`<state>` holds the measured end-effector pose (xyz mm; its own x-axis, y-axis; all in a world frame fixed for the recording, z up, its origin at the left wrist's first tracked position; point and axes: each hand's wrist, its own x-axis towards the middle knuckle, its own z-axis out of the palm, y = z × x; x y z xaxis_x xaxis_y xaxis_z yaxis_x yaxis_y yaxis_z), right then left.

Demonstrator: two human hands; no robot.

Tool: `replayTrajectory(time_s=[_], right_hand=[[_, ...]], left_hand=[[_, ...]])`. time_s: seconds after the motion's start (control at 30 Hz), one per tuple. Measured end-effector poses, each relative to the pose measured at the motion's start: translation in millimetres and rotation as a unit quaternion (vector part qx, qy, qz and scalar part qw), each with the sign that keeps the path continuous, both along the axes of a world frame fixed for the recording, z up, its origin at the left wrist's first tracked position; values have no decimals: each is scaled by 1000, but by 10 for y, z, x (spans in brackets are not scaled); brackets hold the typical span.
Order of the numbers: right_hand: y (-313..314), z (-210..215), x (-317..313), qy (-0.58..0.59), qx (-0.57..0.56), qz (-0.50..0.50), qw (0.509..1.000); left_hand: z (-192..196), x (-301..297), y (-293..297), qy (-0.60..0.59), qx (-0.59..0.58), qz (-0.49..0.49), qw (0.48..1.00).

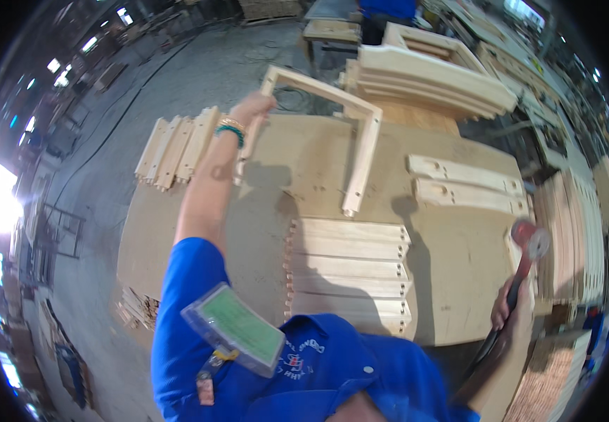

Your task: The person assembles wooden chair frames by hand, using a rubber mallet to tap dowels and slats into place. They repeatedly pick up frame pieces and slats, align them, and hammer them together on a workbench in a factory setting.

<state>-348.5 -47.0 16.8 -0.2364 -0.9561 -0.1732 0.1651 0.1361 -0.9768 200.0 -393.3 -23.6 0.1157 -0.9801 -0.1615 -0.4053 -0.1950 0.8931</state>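
Currently, the left hand [254, 107] is closed around one side of a three-sided wooden frame [332, 91], near its corner, at 11 o'clock from the middle of the tabletop [452, 288]. The frame lies toward 12 o'clock, its open side facing the wearer at 6; whether its free ends touch the surface, I cannot tell. At 4 o'clock the right hand [505, 306] is wrapped around the dark handle of a mallet [530, 240], whose red, pale-faced head points up toward 2 o'clock. A row of pale wooden rails [346, 269] lies side by side at 6 o'clock, dark holes showing along the right ends, partly in the wearer's shadow. Two notched wooden pieces [467, 186] lie between 2 and 3 o'clock, one nearer the wearer than the other. More slats [176, 150] sit together at 10 o'clock by the tabletop's edge. Stacked wooden panels [424, 74] rise at 1 o'clock, and upright boards [564, 232] stand at 3. Beyond, near 12, is another person in blue [389, 8].
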Motion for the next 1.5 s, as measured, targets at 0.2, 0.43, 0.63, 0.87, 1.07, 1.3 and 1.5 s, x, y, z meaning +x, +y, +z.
replayTrajectory(time_s=[0.2, 0.43, 0.63, 0.87, 1.07, 1.3, 1.5], right_hand=[[-57, -421, 170, -13, 73, 30, 997], [-103, -685, 401, 17, 148, 20, 989], [-130, -786, 549, 6, 157, 17, 987], [156, -786, 556, 7, 173, -25, 985], [251, -750, 652, -12, 157, -35, 987], [573, -700, 743, -53, 130, 3, 990], [813, -766, 852, -1, 136, 1, 991]], left_hand=[[-1246, 335, -246, 117, 32, 11, 993], [-1629, 383, -399, -461, -48, 179, 868], [-1649, 937, -145, -610, 19, 229, 758], [-954, 885, 479, -192, -46, 122, 973], [-189, 419, 1190, 260, -140, -89, 951], [-278, -558, 1497, 434, -106, -271, 853], [-405, -1665, 2013, 572, 110, -303, 754]])
